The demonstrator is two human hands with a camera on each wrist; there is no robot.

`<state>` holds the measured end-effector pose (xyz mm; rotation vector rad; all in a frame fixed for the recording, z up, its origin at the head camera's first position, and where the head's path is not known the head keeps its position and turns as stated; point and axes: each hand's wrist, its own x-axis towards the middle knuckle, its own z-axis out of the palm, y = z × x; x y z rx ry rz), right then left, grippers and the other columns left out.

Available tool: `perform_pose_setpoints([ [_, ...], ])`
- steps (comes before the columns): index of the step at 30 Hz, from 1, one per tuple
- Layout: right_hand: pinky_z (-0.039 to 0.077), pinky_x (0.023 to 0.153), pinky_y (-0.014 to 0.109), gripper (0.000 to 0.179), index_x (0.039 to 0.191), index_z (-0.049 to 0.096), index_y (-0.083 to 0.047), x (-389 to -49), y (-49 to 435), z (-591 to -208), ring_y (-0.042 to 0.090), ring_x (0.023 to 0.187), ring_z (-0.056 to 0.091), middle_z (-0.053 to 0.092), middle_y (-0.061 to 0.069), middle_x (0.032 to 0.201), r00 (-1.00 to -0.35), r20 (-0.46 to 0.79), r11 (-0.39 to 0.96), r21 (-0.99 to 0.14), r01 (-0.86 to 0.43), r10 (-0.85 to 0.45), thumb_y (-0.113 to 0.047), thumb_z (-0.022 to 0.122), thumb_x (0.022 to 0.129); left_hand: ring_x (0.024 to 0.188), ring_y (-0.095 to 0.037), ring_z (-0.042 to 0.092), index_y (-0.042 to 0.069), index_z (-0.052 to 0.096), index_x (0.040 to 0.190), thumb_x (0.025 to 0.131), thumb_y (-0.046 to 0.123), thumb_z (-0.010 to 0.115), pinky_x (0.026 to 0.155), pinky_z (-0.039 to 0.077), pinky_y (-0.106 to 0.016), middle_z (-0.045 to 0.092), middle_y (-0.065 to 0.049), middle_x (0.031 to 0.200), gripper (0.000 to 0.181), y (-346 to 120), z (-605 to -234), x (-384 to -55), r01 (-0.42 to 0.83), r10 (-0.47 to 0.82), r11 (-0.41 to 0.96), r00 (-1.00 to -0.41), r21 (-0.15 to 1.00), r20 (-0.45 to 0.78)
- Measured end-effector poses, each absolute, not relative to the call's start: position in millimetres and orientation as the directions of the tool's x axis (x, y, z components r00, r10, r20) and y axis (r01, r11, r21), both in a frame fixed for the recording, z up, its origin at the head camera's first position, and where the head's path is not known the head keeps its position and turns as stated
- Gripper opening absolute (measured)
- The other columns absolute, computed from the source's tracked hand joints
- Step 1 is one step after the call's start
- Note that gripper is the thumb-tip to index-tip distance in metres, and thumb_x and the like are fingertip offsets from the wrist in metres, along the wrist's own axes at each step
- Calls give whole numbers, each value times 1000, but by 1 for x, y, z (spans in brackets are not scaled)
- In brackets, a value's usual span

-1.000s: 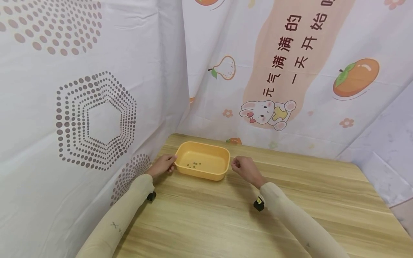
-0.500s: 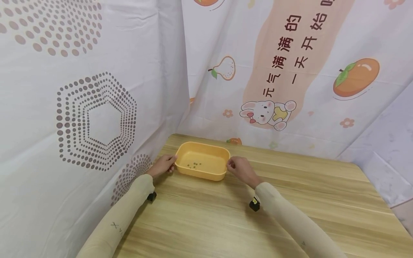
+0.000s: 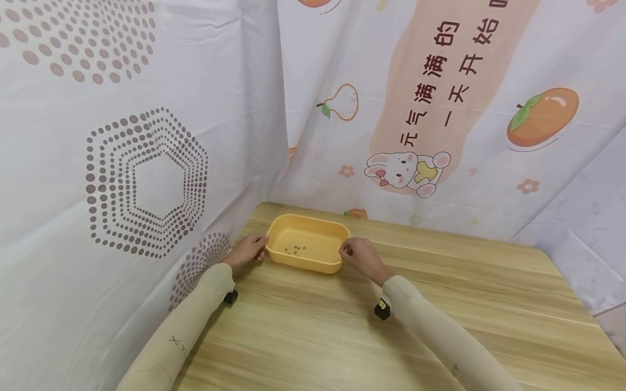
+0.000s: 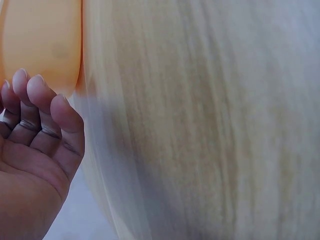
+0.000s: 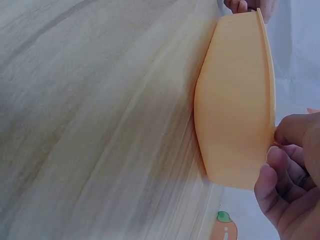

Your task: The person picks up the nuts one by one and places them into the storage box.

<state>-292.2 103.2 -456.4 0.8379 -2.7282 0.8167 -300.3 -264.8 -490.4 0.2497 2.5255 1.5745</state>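
Note:
A yellow-orange plastic basin (image 3: 313, 266) sits on the wooden table, with several tiny dark-green pieces (image 3: 295, 250) on its floor; their kind is too small to make out. At its left end my left hand (image 3: 248, 250) grips the rim, and in the left wrist view its curled fingers (image 4: 67, 117) lie against the basin's outer wall. My right hand (image 3: 365, 258) pinches the right end of the rim. In the right wrist view a fingertip goes over the rim while the other fingers (image 5: 267, 185) curl outside the wall.
The wooden table (image 3: 303, 326) extends to the front and right. A white dotted curtain (image 3: 156, 184) hangs close along the left, and a printed curtain (image 3: 313, 146) with fruit and a rabbit hangs behind the table. A black wrist camera (image 3: 382, 310) sits under the right sleeve.
My right hand has moved left, from just outside the basin onto its right rim. The left hand keeps its hold, and the basin has hardly shifted.

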Motion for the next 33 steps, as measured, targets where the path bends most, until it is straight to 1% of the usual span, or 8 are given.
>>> perform_pose_setpoints([
  [7, 50, 60, 26, 8, 88, 74, -7, -292, 104, -457, 7, 64, 56, 66, -3, 75, -835, 297, 695, -462, -551, -464, -6, 71, 95, 60, -14, 53, -2, 60, 96, 114, 26, 42, 55, 48, -25, 58, -5, 71, 39, -265, -492, -300, 50, 217, 421, -975, 906, -46],
  [12, 52, 61, 26, 8, 88, 75, -7, -293, 105, -459, 6, 65, 58, 68, -2, 76, -843, 283, 703, -466, -537, -457, -9, 71, 95, 59, -12, 53, -7, 62, 102, 114, 26, 42, 55, 48, -24, 58, -4, 71, 41, -265, -492, -301, 56, 221, 422, -974, 905, -43],
  [14, 53, 62, 26, 9, 89, 75, -7, -293, 105, -459, 6, 66, 59, 69, -2, 77, -844, 282, 704, -466, -536, -456, -9, 71, 96, 59, -13, 53, -6, 62, 102, 114, 27, 42, 55, 48, -24, 58, -4, 71, 41, -265, -491, -300, 53, 222, 421, -974, 905, -46],
  [20, 53, 62, 27, 8, 89, 75, -6, -292, 106, -459, 6, 66, 59, 69, -1, 78, -843, 285, 694, -478, -538, -457, -9, 71, 96, 61, -14, 52, 0, 60, 97, 114, 29, 42, 55, 48, -24, 58, -4, 74, 38, -264, -489, -298, 29, 218, 419, -974, 907, -69],
  [28, 51, 59, 26, 6, 92, 73, -7, -291, 114, -458, 8, 64, 58, 66, -3, 74, -852, 293, 697, -490, -524, -434, -9, 70, 97, 63, -13, 52, -1, 61, 98, 114, 29, 41, 55, 48, -24, 58, -5, 75, 39, -262, -488, -297, 33, 227, 414, -971, 910, -68],
  [33, 53, 61, 28, 6, 93, 72, -8, -292, 126, -457, 9, 66, 61, 68, -1, 77, -865, 298, 711, -493, -501, -402, -10, 69, 98, 65, -16, 54, 0, 60, 97, 114, 30, 41, 57, 50, -27, 58, -9, 76, 39, -264, -487, -297, 49, 233, 428, -971, 902, -57],
])
